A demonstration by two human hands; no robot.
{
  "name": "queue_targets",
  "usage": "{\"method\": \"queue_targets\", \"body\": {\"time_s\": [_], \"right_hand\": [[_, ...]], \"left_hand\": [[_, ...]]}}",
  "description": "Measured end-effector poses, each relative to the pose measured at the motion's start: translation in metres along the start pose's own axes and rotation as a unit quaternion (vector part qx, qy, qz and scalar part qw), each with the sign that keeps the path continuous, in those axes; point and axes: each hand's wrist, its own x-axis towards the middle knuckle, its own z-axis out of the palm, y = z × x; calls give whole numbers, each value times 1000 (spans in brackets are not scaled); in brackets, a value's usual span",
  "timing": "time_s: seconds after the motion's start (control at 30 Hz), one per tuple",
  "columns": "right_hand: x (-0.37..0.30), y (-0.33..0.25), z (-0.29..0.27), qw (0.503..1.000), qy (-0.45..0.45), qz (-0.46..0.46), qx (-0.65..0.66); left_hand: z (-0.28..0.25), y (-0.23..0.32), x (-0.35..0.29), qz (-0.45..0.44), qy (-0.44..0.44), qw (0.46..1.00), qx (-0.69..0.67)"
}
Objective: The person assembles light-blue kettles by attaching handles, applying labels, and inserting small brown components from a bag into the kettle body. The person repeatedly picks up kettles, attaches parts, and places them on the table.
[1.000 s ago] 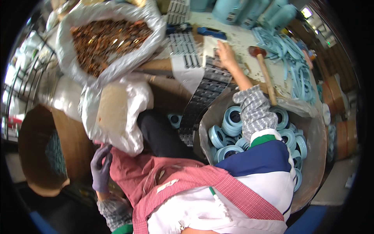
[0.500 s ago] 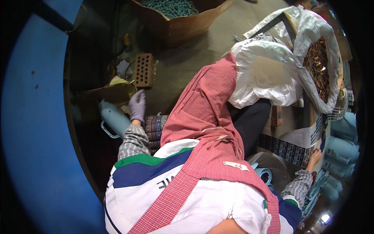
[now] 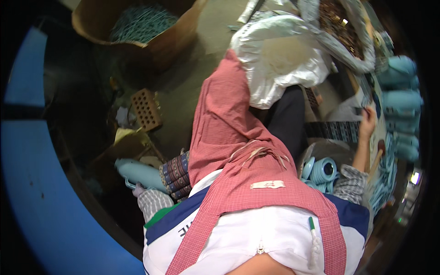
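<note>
My left hand (image 3: 138, 190), in a lavender glove, is beside the handle of a light-blue plastic jug-like housing (image 3: 142, 174) lying on its side at my left. The sleeve and blur hide most of its fingers, so its grip is unclear. My bare right hand (image 3: 367, 122) reaches out at the right, fingers closed around a small dark item that I cannot make out. It is above the edge of a dark patterned strip (image 3: 332, 131). Below that arm, light-blue round plastic parts (image 3: 326, 169) sit in a clear bag.
A cardboard box (image 3: 176, 39) holds thin blue-green pieces. A perforated brick (image 3: 146, 110) lies on the floor. Ahead are a white sack (image 3: 256, 50) and another of copper-coloured bits (image 3: 341, 23). Blue housings (image 3: 401, 103) line the right; a blue panel (image 3: 50, 197) stands left.
My view has shifted, so the floor things appear further left. My left hand has drawn back towards the housing's handle. My right hand has moved further forward, with a small dark item now at its fingers.
</note>
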Motion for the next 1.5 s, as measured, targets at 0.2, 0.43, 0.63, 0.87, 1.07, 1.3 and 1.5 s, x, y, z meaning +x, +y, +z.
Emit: {"method": "queue_targets", "body": {"time_s": [0.2,0.43,0.63,0.87,1.07,1.3,1.5], "right_hand": [[-42,-169,109,953,-192,75,222],[-54,-208,118,849,-252,155,439],[-76,-233,92,811,-241,215,488],[-118,-217,136,773,-323,232,495],[-114,-198,148,811,-339,204,431],[-101,-202,155,837,-367,162,373],[-106,-206,158,871,-337,132,332]], "left_hand": [[111,174,-222,148,-166,975,-23],[126,319,-417,381,-581,712,-103],[242,315,-543,239,-721,644,-89],[348,210,-632,252,-731,617,147],[353,204,-643,236,-723,626,174],[351,206,-643,245,-709,633,194],[366,236,-625,291,-702,584,285]]}}
